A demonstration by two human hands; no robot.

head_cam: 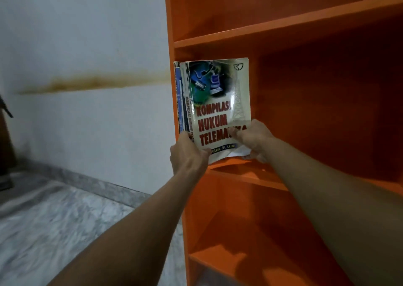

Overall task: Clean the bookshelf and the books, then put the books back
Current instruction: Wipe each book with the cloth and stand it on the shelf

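**Books held upright at the shelf**

A small bundle of books (185, 102), cream paperback (220, 102) in front, is held upright at the middle shelf (246, 175) of the orange bookshelf (305, 32), against its left wall. The left hand (187, 152) grips the spines low down. The right hand (255, 139) pinches the front cover's bottom corner. Unpropped on the right, they may slump when released, creasing that curled corner.

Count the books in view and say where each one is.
3, perhaps more hidden between them: the cream Kompilasi book is rightmost, cover facing out; a blue-spined book just left of it; a thin book against the bookshelf's left wall.
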